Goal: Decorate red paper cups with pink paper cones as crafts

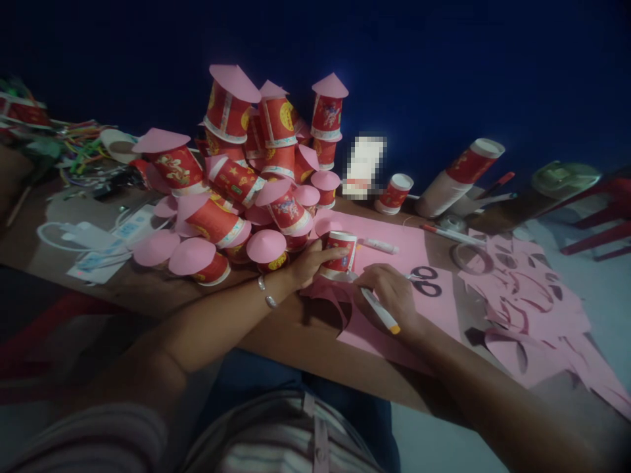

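Note:
My left hand [310, 263] is closed round a red paper cup [341, 253] with a white rim, held over pink paper [384, 312]. In my right hand [390, 292] is a white marker [378, 309] with an orange end that points back toward me. The marker's tip is hidden by my fingers, close beside the cup. Just right of that hand lie scissors with black handle loops [426, 281]. Beyond the cup, a white glue stick or tube [380, 246] rests on the pink paper.
Red cups with pink cone tops [283, 203] are piled at left centre. A power strip [111, 243] with a white cable lies left. Cut pink scraps [532, 302], a tape roll [470, 258] and stacked cups [461, 177] are at right. A lit phone [365, 164] leans at the back.

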The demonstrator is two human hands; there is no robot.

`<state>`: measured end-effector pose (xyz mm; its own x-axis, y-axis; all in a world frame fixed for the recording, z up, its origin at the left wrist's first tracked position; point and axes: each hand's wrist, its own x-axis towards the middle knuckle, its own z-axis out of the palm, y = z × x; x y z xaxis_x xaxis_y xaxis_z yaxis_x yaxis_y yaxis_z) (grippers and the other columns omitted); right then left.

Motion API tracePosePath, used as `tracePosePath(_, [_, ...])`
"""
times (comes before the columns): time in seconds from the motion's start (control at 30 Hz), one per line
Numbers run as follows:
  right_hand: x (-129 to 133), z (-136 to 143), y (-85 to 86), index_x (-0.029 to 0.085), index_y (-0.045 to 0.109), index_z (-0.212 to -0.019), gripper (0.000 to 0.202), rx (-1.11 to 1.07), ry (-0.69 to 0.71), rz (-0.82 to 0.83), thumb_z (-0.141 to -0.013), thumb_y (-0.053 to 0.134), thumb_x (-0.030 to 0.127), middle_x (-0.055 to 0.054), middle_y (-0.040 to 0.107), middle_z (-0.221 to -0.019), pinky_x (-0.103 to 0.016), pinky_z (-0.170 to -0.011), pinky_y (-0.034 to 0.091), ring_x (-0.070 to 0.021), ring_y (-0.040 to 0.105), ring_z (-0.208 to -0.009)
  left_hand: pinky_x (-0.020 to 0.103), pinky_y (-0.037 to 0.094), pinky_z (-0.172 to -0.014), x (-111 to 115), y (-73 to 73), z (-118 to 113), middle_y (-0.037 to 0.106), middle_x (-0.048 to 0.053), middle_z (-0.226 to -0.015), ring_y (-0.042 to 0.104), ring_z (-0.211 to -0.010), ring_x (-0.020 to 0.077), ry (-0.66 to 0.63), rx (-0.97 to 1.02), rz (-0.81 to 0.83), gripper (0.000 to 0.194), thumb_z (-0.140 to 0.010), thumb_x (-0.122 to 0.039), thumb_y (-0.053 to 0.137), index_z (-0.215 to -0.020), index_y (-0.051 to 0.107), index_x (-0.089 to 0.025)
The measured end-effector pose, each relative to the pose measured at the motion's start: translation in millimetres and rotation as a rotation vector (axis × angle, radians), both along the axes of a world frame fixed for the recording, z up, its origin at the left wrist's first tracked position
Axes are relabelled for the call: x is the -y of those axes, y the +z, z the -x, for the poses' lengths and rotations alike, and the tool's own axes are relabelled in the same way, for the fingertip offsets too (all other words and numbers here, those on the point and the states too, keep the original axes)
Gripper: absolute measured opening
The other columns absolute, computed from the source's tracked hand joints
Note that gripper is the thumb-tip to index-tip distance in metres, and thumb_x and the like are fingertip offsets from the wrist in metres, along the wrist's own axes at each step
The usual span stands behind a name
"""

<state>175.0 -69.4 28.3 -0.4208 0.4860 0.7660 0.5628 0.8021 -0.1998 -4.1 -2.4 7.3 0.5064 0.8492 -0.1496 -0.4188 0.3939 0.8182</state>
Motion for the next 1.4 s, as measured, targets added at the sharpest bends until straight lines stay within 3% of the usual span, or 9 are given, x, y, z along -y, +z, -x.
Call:
tracePosePath(0.7, [1.2,1.8,-3.5,0.021,0.058,-0.089,0.014,-0.002,0.025,-0.021,-0.087,0.065,0.009,-0.001,0.065,-0.070,-0.034,-0.068,0.054,-0.0190,0.064,-0.070,0.028,0.053,-0.072,0.4,0.1,-1.1,0.072,0.006,-0.091,0.068,-0.079,0.0168,0.015,0.000,-0.029,0.052,-0.071,-0.033,0.085,-0.114,0.063,-0.013])
tracePosePath(1.4, [2.5,3.4,-3.4,0.022,0.055,-0.090,0.017,0.002,0.063,-0.038,-0.087,0.063,0.007,0.001,0.065,-0.070,-0.034,-0.071,0.057,-0.0165,0.062,-0.066,0.027,0.051,-0.070,0.7,0.0,-1.8,0.069,0.002,-0.084,0.065,-0.074,0.0141,0.041,-0.023,-0.023,0.050,-0.068,-0.033,0.087,-0.107,0.064,-0.013])
